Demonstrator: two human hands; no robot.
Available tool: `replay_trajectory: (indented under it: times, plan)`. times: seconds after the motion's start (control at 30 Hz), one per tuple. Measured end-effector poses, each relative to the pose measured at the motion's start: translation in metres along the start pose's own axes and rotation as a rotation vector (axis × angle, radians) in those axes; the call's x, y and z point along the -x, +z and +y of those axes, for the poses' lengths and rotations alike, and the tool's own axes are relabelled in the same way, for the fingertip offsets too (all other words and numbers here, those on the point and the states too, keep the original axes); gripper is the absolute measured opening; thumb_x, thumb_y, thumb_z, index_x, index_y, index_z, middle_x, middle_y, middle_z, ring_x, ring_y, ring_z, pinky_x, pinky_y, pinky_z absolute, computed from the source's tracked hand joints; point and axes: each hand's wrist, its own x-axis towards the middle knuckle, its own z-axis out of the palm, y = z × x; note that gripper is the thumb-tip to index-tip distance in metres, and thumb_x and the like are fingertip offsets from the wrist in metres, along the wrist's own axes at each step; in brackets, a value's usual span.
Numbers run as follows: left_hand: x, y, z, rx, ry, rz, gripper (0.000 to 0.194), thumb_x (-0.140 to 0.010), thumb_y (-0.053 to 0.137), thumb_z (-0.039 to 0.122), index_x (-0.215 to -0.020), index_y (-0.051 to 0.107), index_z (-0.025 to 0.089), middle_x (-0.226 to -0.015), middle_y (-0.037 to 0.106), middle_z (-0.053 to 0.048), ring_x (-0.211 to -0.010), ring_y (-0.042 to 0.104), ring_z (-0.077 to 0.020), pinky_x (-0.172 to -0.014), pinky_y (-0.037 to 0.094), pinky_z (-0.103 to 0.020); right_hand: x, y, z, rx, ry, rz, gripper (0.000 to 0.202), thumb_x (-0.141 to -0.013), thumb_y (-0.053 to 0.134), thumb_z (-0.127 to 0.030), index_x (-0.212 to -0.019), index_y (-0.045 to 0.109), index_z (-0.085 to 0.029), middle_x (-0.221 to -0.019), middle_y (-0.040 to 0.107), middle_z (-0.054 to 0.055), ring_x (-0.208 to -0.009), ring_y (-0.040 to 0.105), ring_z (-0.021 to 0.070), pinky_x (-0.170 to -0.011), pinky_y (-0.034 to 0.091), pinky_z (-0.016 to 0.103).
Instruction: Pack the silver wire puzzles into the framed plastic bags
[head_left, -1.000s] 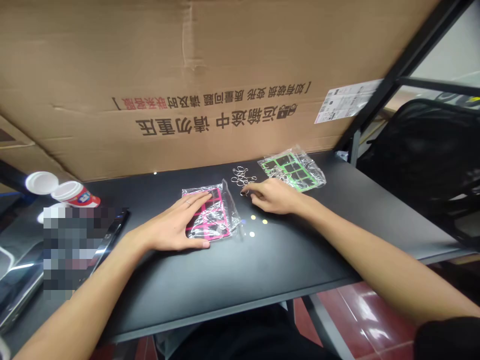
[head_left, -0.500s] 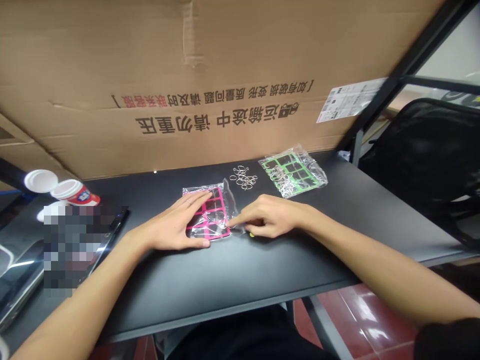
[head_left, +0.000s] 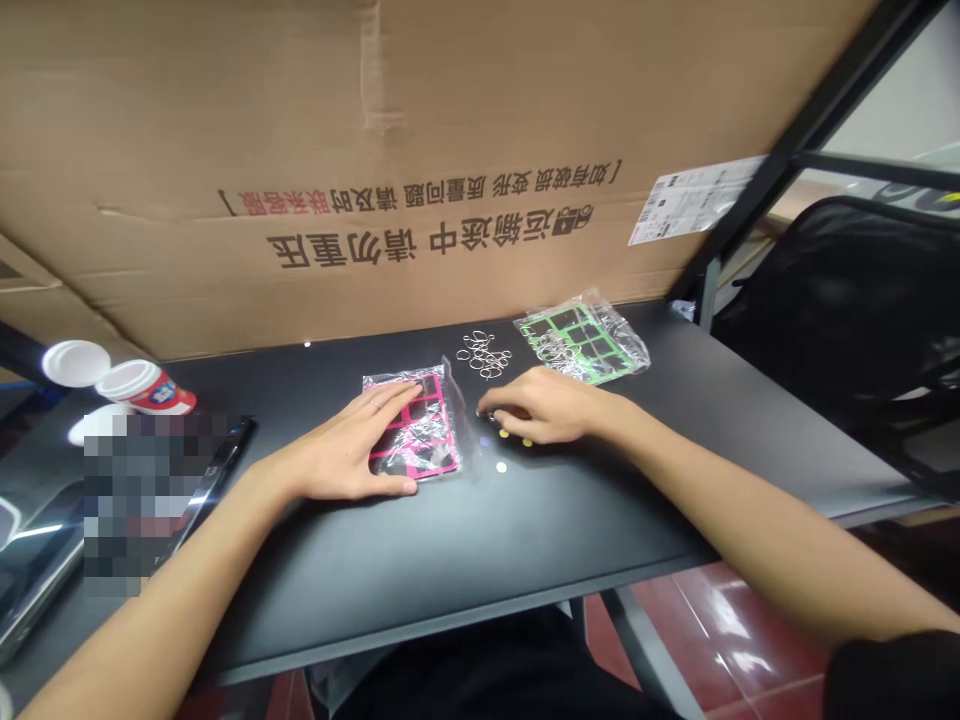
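Note:
My left hand [head_left: 349,440] lies flat with fingers stretched over a clear plastic bag holding a pink-framed grid card [head_left: 451,420]. To its right, my right hand [head_left: 544,405] is bent low over the table, index finger and thumb drawn together. A small shiny bit shows at its fingertips, too small to make out. Around that hand lie a blue disc [head_left: 484,441], a white disc [head_left: 502,467] and yellow discs [head_left: 527,442]. Just beyond is a loose pile of silver metal rings [head_left: 486,355].
A second bag with a green-framed grid card [head_left: 611,350] lies at the back right, more rings [head_left: 562,352] on it. White-lidded red cups [head_left: 161,390] and a dark glossy device [head_left: 214,475] are at the left. A cardboard sheet [head_left: 450,120] walls the table's back.
My right hand has drawn off the pink card's bag, back and slightly right toward the ring pile. Small discs beneath it now show. My left hand stays on the bag.

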Motion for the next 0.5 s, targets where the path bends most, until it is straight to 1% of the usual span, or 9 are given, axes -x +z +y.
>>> replay_trajectory:
  times: [0.1,0.17,0.23,0.3,0.37,0.4,0.43,0.47,0.5]
  plan:
    - [0.001,0.001,-0.001,-0.003,-0.004,-0.002,0.124,-0.089,0.072,0.083,-0.181,0.011,0.025,-0.187,0.014,-0.015,-0.172,0.018,-0.0430,-0.140,0.024,-0.059,-0.001,0.002,0.009,0.115,0.201,0.072,0.043,-0.103,0.054,-0.024,-0.140,0.074,-0.019,-0.086,0.080,0.007,-0.074,0.071,0.0238,-0.072,0.044,0.033]
    - [0.000,0.002,0.000,-0.001,0.008,0.020,0.127,-0.088,0.073,0.083,-0.181,0.009,0.025,-0.187,0.014,-0.015,-0.172,0.020,-0.0417,-0.140,0.026,-0.057,-0.002,0.003,0.009,0.092,0.242,0.178,0.045,-0.103,0.054,-0.024,-0.145,0.071,-0.019,-0.088,0.079,0.007,-0.077,0.071,0.0242,-0.076,0.047,0.034]
    - [-0.001,0.004,0.002,-0.007,0.032,0.077,0.130,-0.086,0.076,0.084,-0.180,0.008,0.025,-0.187,0.016,-0.015,-0.171,0.021,-0.0405,-0.140,0.026,-0.055,-0.003,0.005,0.005,-0.027,0.151,0.285,0.042,-0.106,0.054,-0.025,-0.144,0.071,-0.019,-0.092,0.078,0.007,-0.084,0.070,0.0236,-0.082,0.051,0.035]
    - [-0.004,0.004,0.004,-0.031,0.009,0.196,0.122,-0.090,0.071,0.083,-0.180,0.011,0.024,-0.186,0.020,-0.016,-0.171,0.021,-0.0398,-0.140,0.026,-0.056,-0.004,0.007,-0.002,-0.151,0.005,0.310,0.037,-0.109,0.054,-0.030,-0.141,0.071,-0.020,-0.101,0.076,0.008,-0.089,0.070,0.0226,-0.086,0.053,0.036]
    - [-0.006,0.002,0.004,-0.068,-0.149,0.386,0.105,-0.100,0.059,0.079,-0.178,0.019,0.020,-0.180,0.032,-0.019,-0.166,0.031,-0.0413,-0.135,0.033,-0.059,-0.006,0.010,-0.009,-0.207,-0.078,0.244,0.036,-0.112,0.054,-0.037,-0.140,0.072,-0.022,-0.112,0.074,0.009,-0.094,0.070,0.0221,-0.088,0.054,0.035]
    - [-0.006,0.000,0.002,-0.086,-0.274,0.469,0.098,-0.103,0.053,0.077,-0.176,0.024,0.018,-0.174,0.042,-0.022,-0.161,0.041,-0.0428,-0.130,0.039,-0.061,-0.006,0.011,-0.012,-0.206,-0.084,0.203,0.035,-0.113,0.054,-0.039,-0.138,0.073,-0.023,-0.116,0.073,0.009,-0.095,0.070,0.0220,-0.088,0.054,0.035]
    - [-0.006,-0.003,-0.001,-0.098,-0.410,0.520,0.095,-0.104,0.049,0.077,-0.174,0.029,0.017,-0.165,0.053,-0.023,-0.152,0.051,-0.0443,-0.122,0.046,-0.061,-0.007,0.013,-0.014,-0.194,-0.074,0.170,0.034,-0.113,0.055,-0.041,-0.135,0.074,-0.024,-0.117,0.072,0.009,-0.095,0.070,0.0219,-0.087,0.054,0.035]
    - [-0.006,-0.005,-0.005,-0.104,-0.533,0.526,0.094,-0.103,0.049,0.079,-0.170,0.036,0.016,-0.155,0.062,-0.023,-0.141,0.061,-0.0451,-0.114,0.051,-0.060,-0.008,0.015,-0.016,-0.180,-0.055,0.150,0.033,-0.113,0.055,-0.042,-0.131,0.076,-0.024,-0.117,0.072,0.009,-0.095,0.070,0.0221,-0.087,0.054,0.035]
    - [-0.006,-0.007,-0.009,-0.101,-0.620,0.488,0.093,-0.100,0.051,0.081,-0.166,0.044,0.016,-0.143,0.070,-0.021,-0.130,0.067,-0.0447,-0.106,0.055,-0.058,-0.008,0.016,-0.017,-0.168,-0.034,0.139,0.033,-0.113,0.054,-0.043,-0.128,0.077,-0.024,-0.116,0.072,0.009,-0.095,0.070,0.0223,-0.087,0.054,0.035]
